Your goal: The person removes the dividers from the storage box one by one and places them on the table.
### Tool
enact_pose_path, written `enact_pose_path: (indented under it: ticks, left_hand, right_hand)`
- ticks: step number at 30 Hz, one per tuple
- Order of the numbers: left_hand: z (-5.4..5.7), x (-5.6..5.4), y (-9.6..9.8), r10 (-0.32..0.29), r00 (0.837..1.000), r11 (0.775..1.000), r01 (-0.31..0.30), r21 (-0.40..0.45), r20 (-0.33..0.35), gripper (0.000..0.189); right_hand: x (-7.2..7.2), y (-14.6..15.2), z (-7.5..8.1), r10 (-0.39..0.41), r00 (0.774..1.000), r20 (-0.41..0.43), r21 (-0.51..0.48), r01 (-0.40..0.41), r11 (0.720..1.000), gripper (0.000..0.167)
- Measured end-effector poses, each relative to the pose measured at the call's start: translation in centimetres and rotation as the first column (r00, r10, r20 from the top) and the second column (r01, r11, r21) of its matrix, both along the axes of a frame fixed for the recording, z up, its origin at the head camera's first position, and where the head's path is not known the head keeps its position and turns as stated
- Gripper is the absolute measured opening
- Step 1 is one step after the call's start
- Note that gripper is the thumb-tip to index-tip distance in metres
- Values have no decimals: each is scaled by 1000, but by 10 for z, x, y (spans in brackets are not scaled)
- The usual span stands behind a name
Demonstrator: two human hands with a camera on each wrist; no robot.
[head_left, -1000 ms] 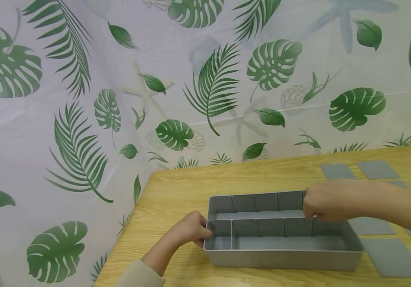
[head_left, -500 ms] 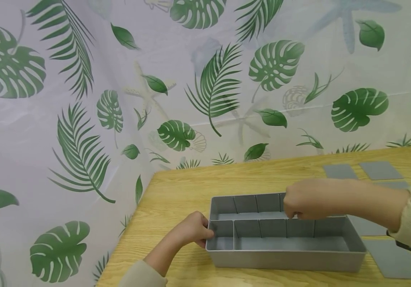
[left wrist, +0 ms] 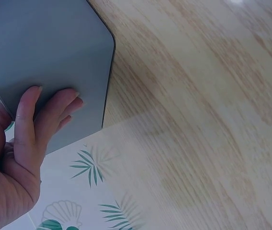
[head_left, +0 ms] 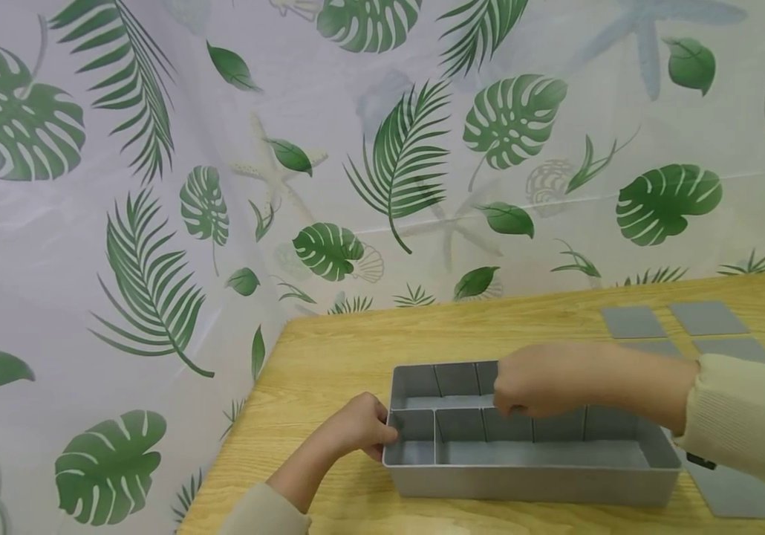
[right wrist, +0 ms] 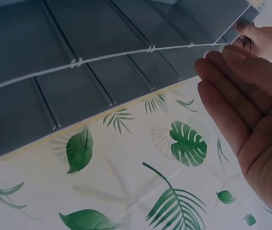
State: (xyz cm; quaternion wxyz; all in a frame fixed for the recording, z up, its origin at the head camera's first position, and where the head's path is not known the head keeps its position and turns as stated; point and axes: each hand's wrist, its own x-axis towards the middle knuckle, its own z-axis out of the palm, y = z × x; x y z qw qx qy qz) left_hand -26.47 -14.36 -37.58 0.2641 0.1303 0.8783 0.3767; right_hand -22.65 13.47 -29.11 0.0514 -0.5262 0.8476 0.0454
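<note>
A grey rectangular storage box (head_left: 536, 483) stands on the wooden table, split lengthwise by a long divider (right wrist: 117, 55). Its walls carry several upright slots. One short cross panel (head_left: 434, 440) stands in the near row at the left end. My left hand (head_left: 357, 425) grips that end, thumb over the rim and fingers against the outer wall (left wrist: 54, 48). My right hand (head_left: 543, 379) is over the middle of the box. In the right wrist view its thumb and fingertips (right wrist: 204, 64) come together at the long divider's top edge; the contact itself is partly hidden.
Several flat grey panels lie on the table (head_left: 329, 345) to the right, among them a far one (head_left: 706, 318) and a near one (head_left: 743, 494), partly under the right sleeve (head_left: 743, 423). A leaf-patterned sheet (head_left: 409, 148) hangs behind and at the left.
My right hand has moved left along the long divider, from near the box's right part to its middle. The left hand keeps its grip on the left end.
</note>
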Motion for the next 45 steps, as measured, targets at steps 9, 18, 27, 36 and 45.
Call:
enact_pose_path:
  ticks: [9, 18, 27, 36, 45]
  left_hand:
    - [0, 1, 0, -13, 1000, 1000, 13, 6, 2, 13]
    - [5, 1, -1, -16, 1000, 1000, 16, -11, -14, 14]
    - [3, 0, -3, -13, 1000, 1000, 13, 3, -2, 11]
    - [2, 0, -3, -22, 1000, 1000, 22, 20, -7, 14]
    - [2, 0, -4, -28, 999, 1000, 28, 4, -19, 13]
  right_hand:
    - [-3, -25, -4, 27, 1000, -6, 0, -27, 1000, 26]
    - [-11, -57, -8, 2, 1000, -7, 53, -2, 999, 24]
    - [-14, -77, -17, 40, 998, -45, 48, -38, 998, 24]
    - [-13, -87, -25, 37, 997, -63, 98, -31, 995, 22]
    - [-14, -95, -35, 106, 992, -67, 65, -102, 993, 19]
